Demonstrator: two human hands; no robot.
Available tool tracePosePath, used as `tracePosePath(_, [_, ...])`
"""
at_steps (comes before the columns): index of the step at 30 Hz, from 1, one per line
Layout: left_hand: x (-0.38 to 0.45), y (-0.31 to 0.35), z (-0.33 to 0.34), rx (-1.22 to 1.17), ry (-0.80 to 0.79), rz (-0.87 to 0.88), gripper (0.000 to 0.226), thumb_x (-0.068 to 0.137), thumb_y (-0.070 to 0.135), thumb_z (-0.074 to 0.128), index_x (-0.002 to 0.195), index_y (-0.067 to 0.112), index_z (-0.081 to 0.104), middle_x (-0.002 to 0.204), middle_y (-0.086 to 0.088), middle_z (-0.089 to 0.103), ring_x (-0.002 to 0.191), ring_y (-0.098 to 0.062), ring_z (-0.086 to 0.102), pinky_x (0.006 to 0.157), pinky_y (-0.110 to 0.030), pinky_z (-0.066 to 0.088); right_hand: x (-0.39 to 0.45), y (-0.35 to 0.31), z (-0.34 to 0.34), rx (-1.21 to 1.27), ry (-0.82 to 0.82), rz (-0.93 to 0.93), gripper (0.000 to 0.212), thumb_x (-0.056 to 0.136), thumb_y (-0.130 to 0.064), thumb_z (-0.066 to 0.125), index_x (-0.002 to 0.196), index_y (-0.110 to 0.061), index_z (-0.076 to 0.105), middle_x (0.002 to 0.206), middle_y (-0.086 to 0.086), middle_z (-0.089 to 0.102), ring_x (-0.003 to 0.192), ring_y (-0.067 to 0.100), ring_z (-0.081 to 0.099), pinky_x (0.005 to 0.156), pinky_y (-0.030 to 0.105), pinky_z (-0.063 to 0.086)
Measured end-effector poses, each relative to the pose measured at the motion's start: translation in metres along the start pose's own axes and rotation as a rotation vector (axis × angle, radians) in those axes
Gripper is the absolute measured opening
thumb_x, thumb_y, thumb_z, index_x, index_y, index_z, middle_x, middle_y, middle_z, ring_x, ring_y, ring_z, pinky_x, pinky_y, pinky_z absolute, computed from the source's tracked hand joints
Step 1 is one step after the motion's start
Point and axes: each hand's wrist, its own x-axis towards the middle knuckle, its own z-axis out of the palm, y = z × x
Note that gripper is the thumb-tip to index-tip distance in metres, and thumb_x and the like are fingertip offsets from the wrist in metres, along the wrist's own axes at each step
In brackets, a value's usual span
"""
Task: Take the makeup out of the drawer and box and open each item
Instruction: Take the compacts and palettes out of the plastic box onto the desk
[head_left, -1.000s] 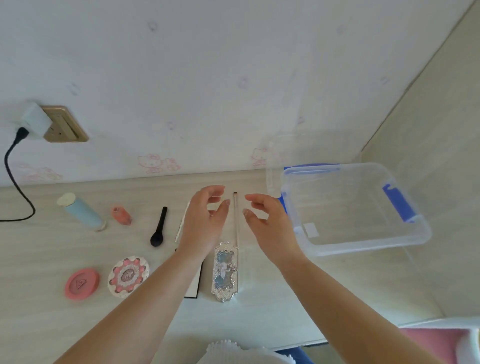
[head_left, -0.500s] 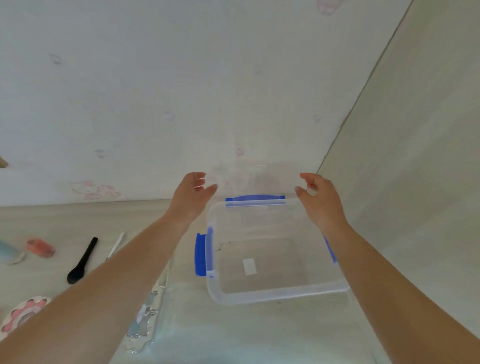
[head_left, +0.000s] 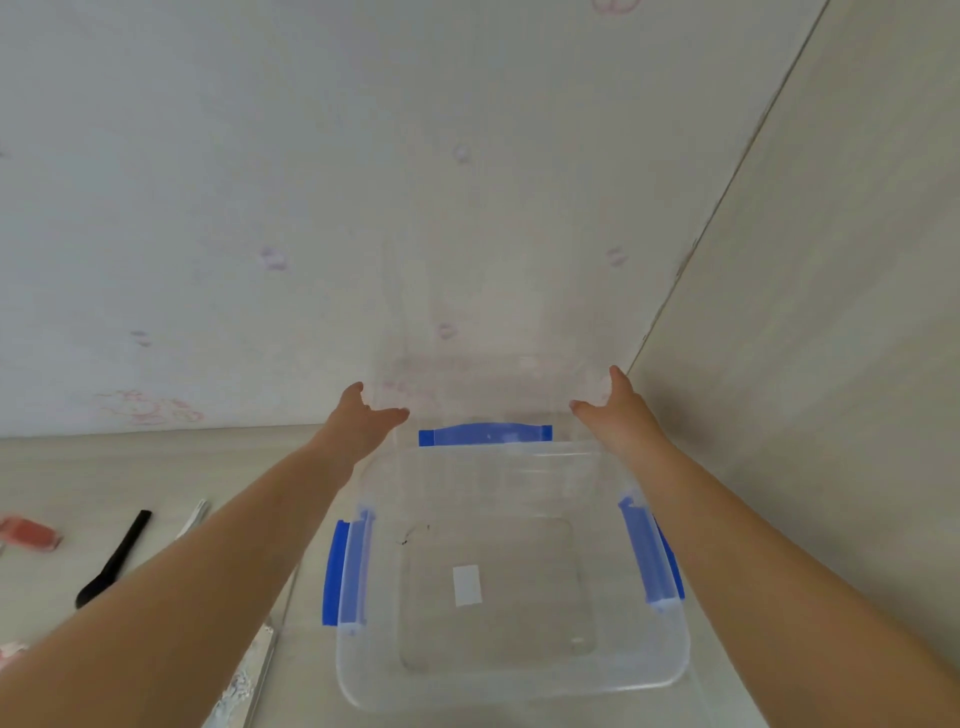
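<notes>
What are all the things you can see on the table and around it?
Storage box: one, clear with blue latches, on the table's right, nothing inside but a white label.
Box lid: one, clear, propped against the wall behind the box.
Black applicator: one, left on the table.
Pink makeup item: one, far left edge.
Silver ornate case: one, beside the box, partly hidden by the arm.
Table: one, pale wood.
Left hand: at the lid's left edge.
Right hand: at the lid's right edge.
</notes>
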Motion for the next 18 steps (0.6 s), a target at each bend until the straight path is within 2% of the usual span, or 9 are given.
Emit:
tracePosePath(6, [0.005, -0.004, 0.005, -0.045, -0.002, 0.004, 0.069, 0.087, 0.028, 0.065, 0.145, 0.017, 0.029, 0.144, -0.009, 0.043, 0.128, -0.024, 0.044, 0.104, -0.036, 0.034, 0.011, 0.003, 0.006, 0.048, -0.067, 0.041, 0.079, 0.089, -0.042, 0.057, 0.150, -0.022, 0.011, 0.152, 0.007, 0.032, 0.134, 0.027, 0.039, 0.101, 0.033, 0.036])
tracePosePath(11, [-0.004, 0.001, 0.006, -0.058, 0.037, 0.102, 0.057, 0.087, 0.024, 0.064, 0.137, 0.013, 0.038, 0.130, -0.008, 0.055, 0.101, -0.020, 0.052, 0.083, -0.031, 0.040, 0.007, 0.007, 0.002, 0.120, 0.008, -0.002, 0.078, 0.088, -0.040, 0.059, 0.149, -0.022, 0.014, 0.148, 0.009, 0.037, 0.128, 0.026, 0.045, 0.089, 0.029, 0.037])
tracePosePath(14, [-0.016, 0.007, 0.002, -0.067, 0.091, 0.202, 0.059, 0.084, 0.028, 0.067, 0.134, 0.014, 0.039, 0.130, -0.006, 0.054, 0.105, -0.018, 0.054, 0.083, -0.030, 0.042, -0.002, 0.006, -0.005, 0.197, 0.103, -0.065, 0.085, 0.084, -0.043, 0.064, 0.149, -0.022, 0.013, 0.148, 0.009, 0.038, 0.130, 0.024, 0.044, 0.097, 0.031, 0.041])
tracePosePath(16, [-0.026, 0.013, -0.003, -0.071, 0.115, 0.281, 0.062, 0.083, 0.032, 0.069, 0.134, 0.015, 0.038, 0.131, -0.003, 0.051, 0.112, -0.018, 0.053, 0.085, -0.029, 0.042, -0.012, 0.003, -0.012, 0.268, 0.142, -0.100, 0.093, 0.080, -0.044, 0.069, 0.149, -0.025, 0.010, 0.149, 0.010, 0.037, 0.133, 0.021, 0.041, 0.104, 0.038, 0.041])
tracePosePath(18, [-0.043, 0.015, -0.008, -0.077, 0.135, 0.388, 0.065, 0.081, 0.036, 0.070, 0.134, 0.019, 0.037, 0.125, 0.003, 0.050, 0.117, -0.015, 0.052, 0.087, -0.027, 0.041, -0.029, 0.002, -0.018, 0.319, 0.154, -0.151, 0.098, 0.077, -0.044, 0.072, 0.150, -0.027, 0.009, 0.149, 0.009, 0.035, 0.135, 0.019, 0.038, 0.106, 0.035, 0.039])
